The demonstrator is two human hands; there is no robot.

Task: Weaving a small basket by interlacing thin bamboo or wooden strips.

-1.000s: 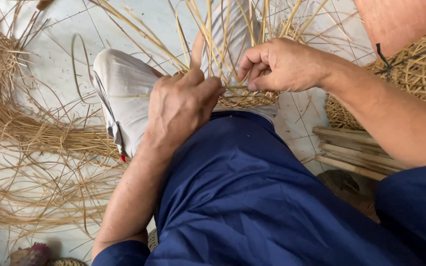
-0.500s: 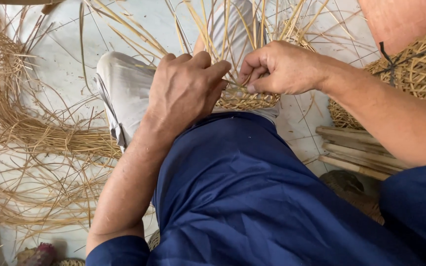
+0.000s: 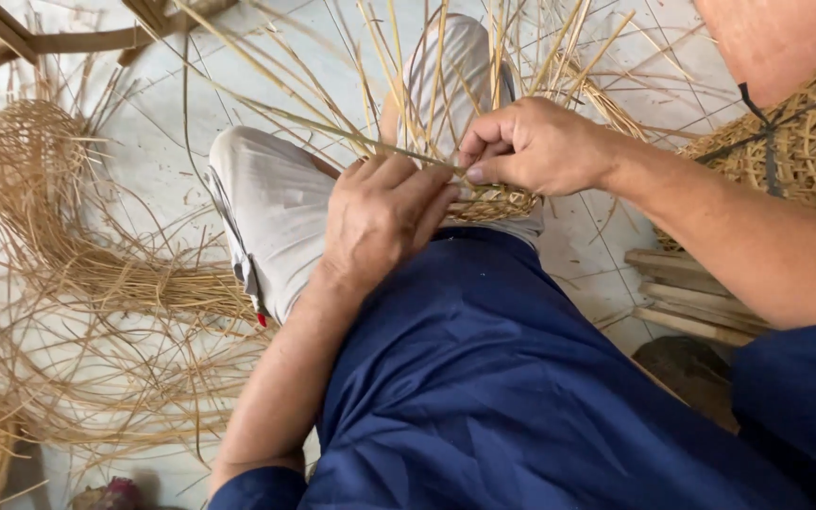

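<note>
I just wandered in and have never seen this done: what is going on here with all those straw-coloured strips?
A seated person in blue trousers is weaving a small basket held above the knees. The right hand pinches a thin cane strip at the woven edge, and the left hand presses against the work beside it. Loose upright strips fan out of the basket. A heap of loose cane lies on the pale floor to the left, and a finished woven basket sits at right.

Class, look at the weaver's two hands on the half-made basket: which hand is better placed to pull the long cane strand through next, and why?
Probably the right hand: it pinches the cane strand at the woven basket rim. The left hand lies beside it against the work, seemingly steadying.
</note>
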